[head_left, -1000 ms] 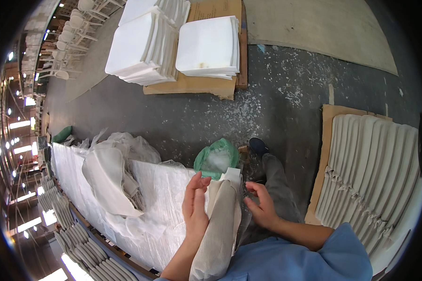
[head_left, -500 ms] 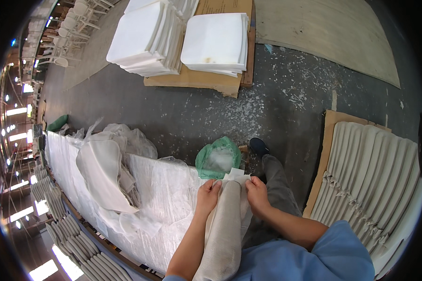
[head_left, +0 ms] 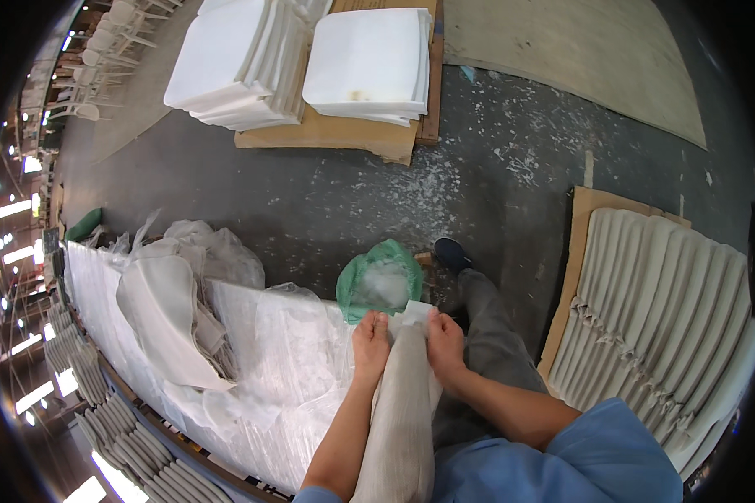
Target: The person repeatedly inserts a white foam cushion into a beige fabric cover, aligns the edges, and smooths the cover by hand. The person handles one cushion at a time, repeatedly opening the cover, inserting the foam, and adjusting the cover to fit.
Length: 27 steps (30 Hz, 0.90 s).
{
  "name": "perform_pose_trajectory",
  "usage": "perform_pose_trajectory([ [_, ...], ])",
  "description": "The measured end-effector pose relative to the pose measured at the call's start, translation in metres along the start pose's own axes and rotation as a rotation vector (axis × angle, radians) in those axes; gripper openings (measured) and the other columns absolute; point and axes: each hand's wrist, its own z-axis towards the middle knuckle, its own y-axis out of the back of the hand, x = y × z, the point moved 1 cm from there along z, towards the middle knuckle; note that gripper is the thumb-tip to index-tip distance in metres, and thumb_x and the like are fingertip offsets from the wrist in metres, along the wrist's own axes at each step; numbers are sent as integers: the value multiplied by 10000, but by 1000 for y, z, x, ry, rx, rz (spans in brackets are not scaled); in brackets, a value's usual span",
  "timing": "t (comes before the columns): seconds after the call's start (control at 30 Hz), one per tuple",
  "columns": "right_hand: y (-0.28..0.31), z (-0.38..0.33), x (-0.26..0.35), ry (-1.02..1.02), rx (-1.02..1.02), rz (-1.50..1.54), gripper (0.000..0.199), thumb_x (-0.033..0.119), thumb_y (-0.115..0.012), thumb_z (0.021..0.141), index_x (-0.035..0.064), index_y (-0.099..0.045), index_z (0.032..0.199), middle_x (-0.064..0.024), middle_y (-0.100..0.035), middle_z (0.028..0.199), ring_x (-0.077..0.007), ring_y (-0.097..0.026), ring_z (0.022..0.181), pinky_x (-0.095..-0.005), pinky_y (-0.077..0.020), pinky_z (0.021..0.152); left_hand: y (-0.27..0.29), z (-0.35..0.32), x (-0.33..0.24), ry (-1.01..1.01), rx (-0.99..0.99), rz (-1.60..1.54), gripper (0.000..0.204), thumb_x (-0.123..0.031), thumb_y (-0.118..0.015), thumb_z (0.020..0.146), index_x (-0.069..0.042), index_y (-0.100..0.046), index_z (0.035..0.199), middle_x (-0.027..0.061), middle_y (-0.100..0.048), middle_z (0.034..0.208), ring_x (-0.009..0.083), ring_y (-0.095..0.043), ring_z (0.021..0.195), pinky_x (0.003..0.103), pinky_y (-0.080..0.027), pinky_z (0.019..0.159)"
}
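Note:
A long padded piece in beige woven fabric runs from my body toward the table's far edge. My left hand is closed on the left edge of its far end, thumb on top. Opposite it, my right hand pinches the right edge, beside a small white flap sticking out there. The fingers' undersides are hidden. Just beyond the hands hangs a green bag with white fluffy scraps inside.
A plastic-wrapped table bears loose beige fabric pieces on the left. White foam pads are stacked on cardboard ahead. Rows of beige covered pads stand at right. White scraps litter the floor near my shoe.
My right hand has come a little closer to my left, and the fabric's far end between them looks narrower. The whole view has shifted slightly.

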Motion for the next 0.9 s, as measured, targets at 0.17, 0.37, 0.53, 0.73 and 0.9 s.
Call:
perform_pose_trajectory([
  [0.17, 1, 0, -10, 218, 0, -209, 394, 396, -502, 1035, 31, -589, 913, -235, -647, 811, -429, -628, 784, -485, -467, 694, 1, 5, 0, 0, 27, 14, 243, -206, -571, 1025, 1, -611, 903, 70, -565, 711, 145, -475, 666, 325, -426, 621],
  [0.37, -1, -3, -23, 267, 15, -368, 324, 352, -463, 1051, 64, -547, 928, -267, -641, 808, -509, -608, 787, -574, -450, 672, -11, 15, -10, -64, 83, 25, 224, -175, -594, 1001, 11, -611, 878, 50, -542, 686, 120, -465, 655, 316, -413, 595],
  [0.53, -1, -11, -26, 318, 28, -368, 319, 340, -451, 1058, 70, -540, 914, -264, -634, 775, -521, -598, 757, -588, -442, 655, -20, 32, -4, -104, 196, 137, 251, -186, -608, 992, 21, -609, 851, 70, -528, 649, 132, -464, 625, 331, -413, 585],
  [0.73, -5, -11, -2, 252, 29, -249, 399, 392, -437, 1061, 39, -548, 910, -270, -643, 873, -499, -604, 861, -544, -446, 719, -7, 33, -5, -35, 49, 100, 267, -197, -603, 993, 18, -601, 836, 115, -545, 658, 171, -498, 621, 351, -423, 590],
  [0.9, -12, 3, 41, 270, 41, -233, 474, 442, -433, 1055, 15, -544, 880, -251, -640, 861, -468, -607, 820, -508, -448, 726, 7, 55, -22, -4, -16, 54, 273, -206, -591, 991, 17, -600, 835, 156, -575, 679, 224, -538, 632, 384, -445, 624],
])
